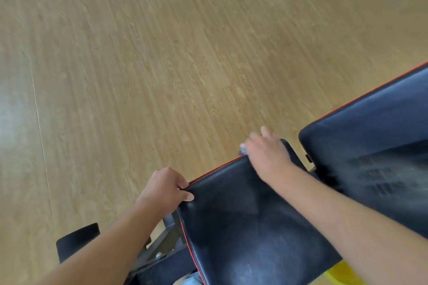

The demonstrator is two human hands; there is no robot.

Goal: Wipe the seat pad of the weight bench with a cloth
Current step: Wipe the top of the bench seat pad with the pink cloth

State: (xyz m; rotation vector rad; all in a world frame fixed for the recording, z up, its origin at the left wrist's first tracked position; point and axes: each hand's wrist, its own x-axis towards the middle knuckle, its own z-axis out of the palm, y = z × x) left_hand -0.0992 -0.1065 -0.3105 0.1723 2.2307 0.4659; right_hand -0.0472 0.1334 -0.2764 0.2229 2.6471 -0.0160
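The black seat pad with red piping fills the lower middle of the head view. My left hand grips its far left corner, thumb on top. My right hand lies blurred over the pad's far right corner, pressing down on a cloth; only a small pale scrap of the cloth shows beyond my fingers. The pad's surface looks dull and smeared.
The black back pad rises to the right, separated from the seat by a narrow gap. The bench's metal frame and a black foot piece sit at lower left. Wooden floor lies all around. Something yellow shows at the bottom right.
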